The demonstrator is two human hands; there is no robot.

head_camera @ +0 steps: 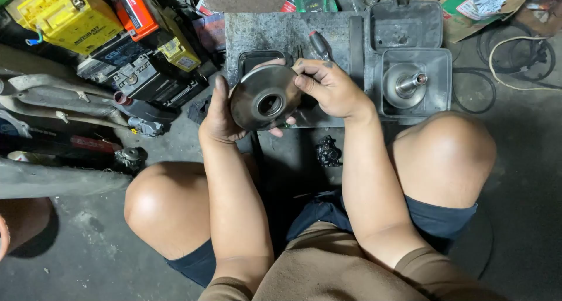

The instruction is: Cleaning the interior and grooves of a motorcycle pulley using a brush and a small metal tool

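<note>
A round grey metal pulley disc with a central hole is held up between both hands, above a dark metal plate. My left hand cups its left edge and underside. On the disc's right rim, my right hand grips with fingers on top. A second conical metal pulley half with a shaft sits in a square grey tray to the right. A small dark metal part lies on the floor between my knees.
A grey metal plate with a screwdriver lies ahead. Yellow and orange batteries and exhaust pipes crowd the left. Rubber belts and a cable lie at the right. My bare knees flank the work spot.
</note>
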